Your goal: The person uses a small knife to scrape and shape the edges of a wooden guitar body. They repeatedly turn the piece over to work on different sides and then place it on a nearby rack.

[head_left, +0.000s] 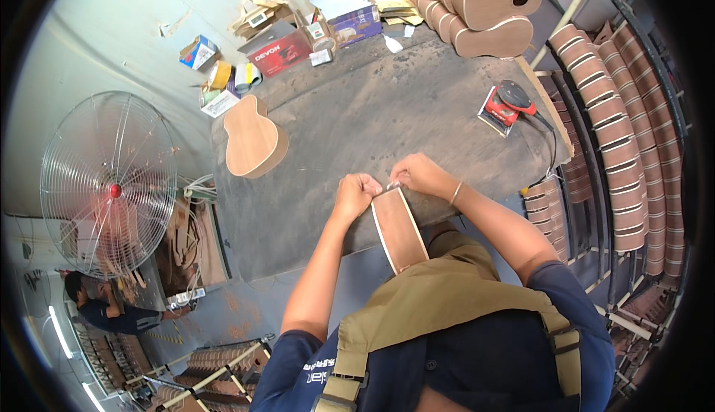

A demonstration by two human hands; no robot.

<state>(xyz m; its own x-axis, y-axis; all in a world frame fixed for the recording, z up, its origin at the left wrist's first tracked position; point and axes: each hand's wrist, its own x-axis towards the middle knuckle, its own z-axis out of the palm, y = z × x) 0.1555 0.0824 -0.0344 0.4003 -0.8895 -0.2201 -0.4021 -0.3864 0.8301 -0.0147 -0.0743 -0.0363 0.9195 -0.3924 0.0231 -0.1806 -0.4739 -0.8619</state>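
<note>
A small guitar body stands on edge between my lap and the front of the dark worktable. Its brown side with pale edging faces up. My left hand is closed in a pinch at the far end's left corner. Beside it, my right hand is also pinched, just past the far right corner. A small pale bit shows between the fingertips; what it is cannot be made out, nor which hand holds it.
Another guitar body lies at the table's left. A red sander with a cord sits at right. Stacked bodies and boxes line the back. Racks of bodies stand right; a fan and another person are left.
</note>
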